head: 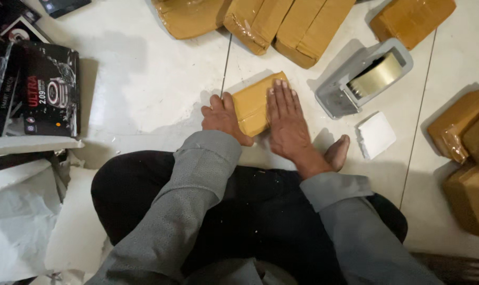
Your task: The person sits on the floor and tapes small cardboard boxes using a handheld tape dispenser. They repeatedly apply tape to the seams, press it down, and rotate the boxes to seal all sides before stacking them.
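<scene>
A glossy white tiled floor (144, 89) is reflecting soft light, with thin dark grout lines (226, 58) running across it.

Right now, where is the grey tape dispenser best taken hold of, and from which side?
Grip the tape dispenser across its two flat grey side walls, coming from above. It lies on the floor with bare floor on both sides, clear of the parcels.

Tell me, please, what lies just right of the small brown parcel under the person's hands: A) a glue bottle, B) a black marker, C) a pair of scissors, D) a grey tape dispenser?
D: a grey tape dispenser holding a tape roll sits on the floor just right of the small brown parcel, which the right hand presses flat.
</scene>
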